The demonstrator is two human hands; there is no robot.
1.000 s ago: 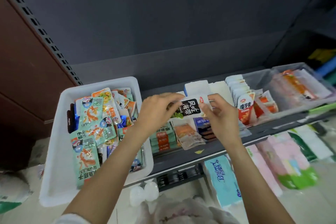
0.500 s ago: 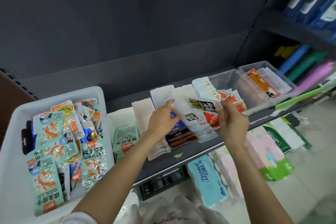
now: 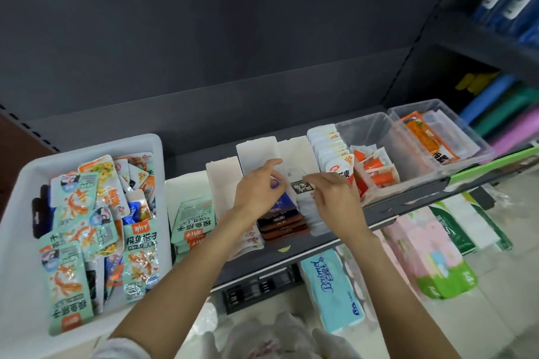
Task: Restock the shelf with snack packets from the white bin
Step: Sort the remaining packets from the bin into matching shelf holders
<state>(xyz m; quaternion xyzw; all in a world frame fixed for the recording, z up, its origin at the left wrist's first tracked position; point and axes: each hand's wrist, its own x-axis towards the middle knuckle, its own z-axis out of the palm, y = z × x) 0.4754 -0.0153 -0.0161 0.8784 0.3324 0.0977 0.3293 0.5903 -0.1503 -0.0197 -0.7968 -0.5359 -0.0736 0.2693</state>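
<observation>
Both hands are seen over the middle of the shelf (image 3: 335,237); a small dark packet (image 3: 303,187) is pinched by the right hand (image 3: 338,198) at its near edge and held above a row of white packets (image 3: 313,217), just right of a stack of brown ones (image 3: 284,226); the left hand (image 3: 258,192) is set beside it, thumb and fingers (image 3: 269,164) loosely curved toward a white divider (image 3: 256,154), nothing plainly gripped; whether the divider is touched cannot be told; the bin (image 3: 22,192) is seen at the left end of the shelf, heaped with green and orange packets (image 3: 73,204), so much of the restocking is judged not yet done; a stack of green packets (image 3: 194,223) is already laid beside the bin; clear tubs (image 3: 376,137) with further snacks are set at the right end; the dark packet is judged light, thin and flexible, its film probably slick, so a pinch at a sealed edge is preferred to a squeeze on the filled middle; little force should be needed; the risk is judged to be slipping or buckling as it is slid in, and neighbouring packets being knocked over, since they stand loosely on edge; the left hand could serve to part the row.
</observation>
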